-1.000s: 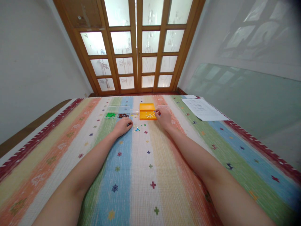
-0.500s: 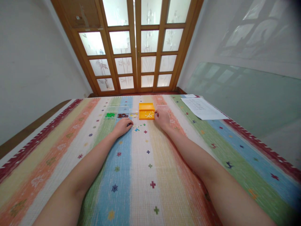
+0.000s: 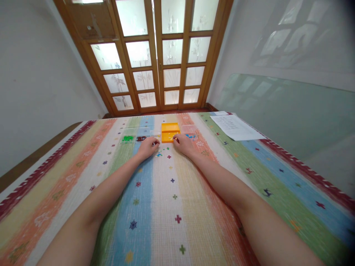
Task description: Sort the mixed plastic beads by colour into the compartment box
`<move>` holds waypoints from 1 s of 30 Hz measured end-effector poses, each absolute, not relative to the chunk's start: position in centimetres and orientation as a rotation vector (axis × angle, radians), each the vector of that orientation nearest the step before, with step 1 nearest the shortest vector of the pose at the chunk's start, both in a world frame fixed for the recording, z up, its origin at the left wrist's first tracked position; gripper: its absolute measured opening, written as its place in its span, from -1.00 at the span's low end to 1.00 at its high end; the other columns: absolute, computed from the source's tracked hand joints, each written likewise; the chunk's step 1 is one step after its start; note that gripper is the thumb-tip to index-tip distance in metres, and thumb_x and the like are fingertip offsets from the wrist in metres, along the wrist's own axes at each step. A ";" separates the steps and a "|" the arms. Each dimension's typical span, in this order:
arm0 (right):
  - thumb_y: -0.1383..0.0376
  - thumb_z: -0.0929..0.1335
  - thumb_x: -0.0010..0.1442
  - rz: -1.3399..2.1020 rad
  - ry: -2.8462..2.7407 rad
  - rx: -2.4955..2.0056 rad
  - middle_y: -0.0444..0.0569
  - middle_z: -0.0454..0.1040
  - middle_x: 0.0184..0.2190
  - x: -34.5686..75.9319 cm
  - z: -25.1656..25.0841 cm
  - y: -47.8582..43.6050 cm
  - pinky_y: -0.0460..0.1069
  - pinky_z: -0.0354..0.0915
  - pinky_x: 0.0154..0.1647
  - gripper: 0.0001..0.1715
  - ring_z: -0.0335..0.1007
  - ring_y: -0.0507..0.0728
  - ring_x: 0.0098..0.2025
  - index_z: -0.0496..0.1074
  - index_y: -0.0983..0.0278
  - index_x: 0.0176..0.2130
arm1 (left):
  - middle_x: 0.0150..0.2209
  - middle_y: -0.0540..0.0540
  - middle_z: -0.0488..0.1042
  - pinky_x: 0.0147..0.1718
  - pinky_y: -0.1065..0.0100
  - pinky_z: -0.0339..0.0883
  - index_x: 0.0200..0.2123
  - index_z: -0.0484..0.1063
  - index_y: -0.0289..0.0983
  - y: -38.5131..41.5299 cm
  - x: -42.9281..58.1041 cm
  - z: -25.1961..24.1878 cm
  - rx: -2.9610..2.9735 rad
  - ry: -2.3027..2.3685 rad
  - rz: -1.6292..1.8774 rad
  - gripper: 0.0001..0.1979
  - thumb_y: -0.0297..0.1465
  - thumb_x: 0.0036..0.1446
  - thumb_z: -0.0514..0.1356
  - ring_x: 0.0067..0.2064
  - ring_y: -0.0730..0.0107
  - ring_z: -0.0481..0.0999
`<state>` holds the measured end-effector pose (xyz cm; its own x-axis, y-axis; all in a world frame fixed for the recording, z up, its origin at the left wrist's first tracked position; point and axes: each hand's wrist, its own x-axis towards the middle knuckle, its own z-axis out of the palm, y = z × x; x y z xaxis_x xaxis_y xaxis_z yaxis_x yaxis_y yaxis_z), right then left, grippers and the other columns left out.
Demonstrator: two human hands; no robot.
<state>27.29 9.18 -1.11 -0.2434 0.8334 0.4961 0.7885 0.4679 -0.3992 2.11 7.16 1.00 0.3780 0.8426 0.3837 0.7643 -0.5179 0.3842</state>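
My left hand point(image 3: 149, 147) has its thumb and fingers pinched together just in front of the small clear boxes; what it holds is too small to name. My right hand point(image 3: 183, 144) is closed in a pinch at the right front edge of an orange box point(image 3: 170, 127), and its fingertips hide whatever they grip. White bits lie in the box's front part. Green pieces point(image 3: 128, 138) and dark red pieces point(image 3: 141, 138) fill clear boxes on the left. Blue pieces point(image 3: 190, 136) show behind my right hand. Small blue and pale beads point(image 3: 159, 155) lie on the cloth between my hands.
A striped, patterned cloth point(image 3: 163, 207) covers the table. Printed paper sheets point(image 3: 235, 127) lie at the back right. Beyond the table's far edge stands a wooden door with glass panes point(image 3: 144, 79). A pale glass board point(image 3: 288, 111) leans at the right wall.
My right hand has moved left, to the orange box's front edge, uncovering the blue pieces. My left hand has shifted slightly right, nearer the box. The view has tilted a little.
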 end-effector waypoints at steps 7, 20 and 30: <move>0.38 0.30 0.28 0.105 -2.052 -1.340 0.04 0.60 -0.22 27.4 -1.1 9.3 -0.02 0.25 -0.18 -0.78 0.44 0.15 -0.20 0.55 0.27 -0.17 | -0.31 -0.10 0.59 -0.24 0.30 0.28 -0.18 0.59 -0.22 10.4 6.0 1.2 2.418 1.610 0.813 -0.80 -0.35 0.26 0.16 -0.28 0.26 0.49; 0.38 0.33 0.33 0.116 -2.236 -1.196 0.04 0.59 -0.16 26.6 -0.5 8.4 -0.01 0.26 -0.06 -0.80 0.43 0.15 -0.11 0.57 0.26 -0.13 | -0.40 -0.07 0.56 -0.34 0.34 0.17 -0.11 0.59 -0.19 10.0 2.8 0.4 2.414 1.729 0.763 -0.75 -0.27 0.29 0.14 -0.36 0.27 0.47; 0.28 0.34 0.39 0.057 -2.585 -0.858 0.01 0.52 -0.20 23.0 0.0 5.5 -0.01 0.21 -0.11 -0.76 0.39 0.16 -0.13 0.59 0.16 -0.03 | -0.41 -0.05 0.53 -0.35 0.34 0.17 -0.10 0.59 -0.19 7.9 0.9 -0.1 2.442 1.688 0.751 -0.74 -0.25 0.29 0.14 -0.37 0.28 0.46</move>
<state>23.01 5.49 0.05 -0.7243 0.5805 0.3720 0.5635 0.8093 -0.1657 0.93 7.94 -0.08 0.2731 0.8972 0.3470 0.8583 -0.3902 0.3334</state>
